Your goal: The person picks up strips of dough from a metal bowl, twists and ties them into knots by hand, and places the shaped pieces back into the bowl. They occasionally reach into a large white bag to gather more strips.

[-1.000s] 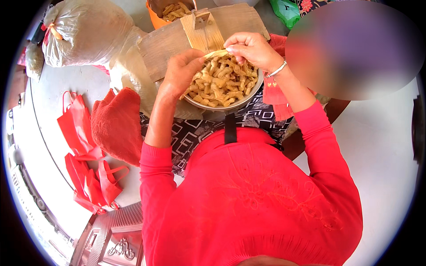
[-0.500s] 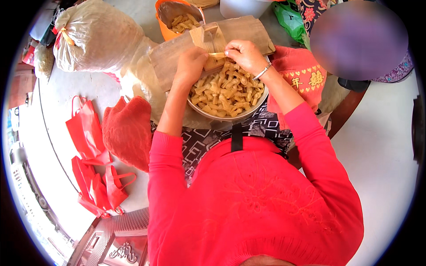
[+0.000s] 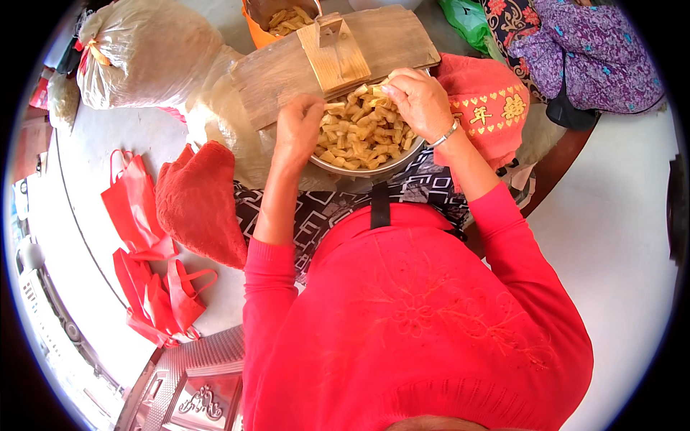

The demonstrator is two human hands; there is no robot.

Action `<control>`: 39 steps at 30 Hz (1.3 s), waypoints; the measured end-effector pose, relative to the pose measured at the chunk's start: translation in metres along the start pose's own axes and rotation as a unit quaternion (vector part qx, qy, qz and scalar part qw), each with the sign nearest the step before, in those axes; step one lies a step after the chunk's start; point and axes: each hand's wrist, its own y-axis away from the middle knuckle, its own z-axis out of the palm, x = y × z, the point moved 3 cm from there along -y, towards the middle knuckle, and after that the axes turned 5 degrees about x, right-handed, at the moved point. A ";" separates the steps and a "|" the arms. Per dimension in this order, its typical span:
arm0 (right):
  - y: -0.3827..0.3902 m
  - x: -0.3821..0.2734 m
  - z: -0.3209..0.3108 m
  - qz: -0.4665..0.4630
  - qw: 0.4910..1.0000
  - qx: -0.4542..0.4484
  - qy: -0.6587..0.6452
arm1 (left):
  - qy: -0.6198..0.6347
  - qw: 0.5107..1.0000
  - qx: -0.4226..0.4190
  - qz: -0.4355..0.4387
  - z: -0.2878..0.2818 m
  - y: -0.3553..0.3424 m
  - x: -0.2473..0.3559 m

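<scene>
A round metal bowl (image 3: 359, 172) on my lap is heaped with yellow-brown knotted strips (image 3: 359, 136) that look like tofu skin. My left hand (image 3: 296, 128) is over the bowl's left side, thumb and fingers pinched. A pale strip end lies at its fingertips; whether they grip it I cannot make out. At the upper right of the heap, my right hand (image 3: 418, 106), with a silver bangle (image 3: 444, 135) on the wrist, pinches a yellow strip (image 3: 379, 91). Behind the bowl lies a long wooden board (image 3: 273, 90) with a smaller wooden block (image 3: 334, 61) fixed across it.
An orange container (image 3: 259, 29) behind the board holds more strips. A large tied plastic sack (image 3: 147, 61) stands far left. Red cloths (image 3: 201, 205) flank my lap, and red bags (image 3: 140, 208) lie on the floor at left. A person's purple patterned sleeve (image 3: 604, 57) shows far right.
My hands have moved apart from the single strip they held together over the board's near edge. Both are now lower, over the heap. The view has shifted slightly.
</scene>
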 end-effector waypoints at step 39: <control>0.033 -0.046 -0.009 0.061 0.994 -0.093 -0.009 | -0.128 0.983 -0.077 0.109 0.043 0.071 0.060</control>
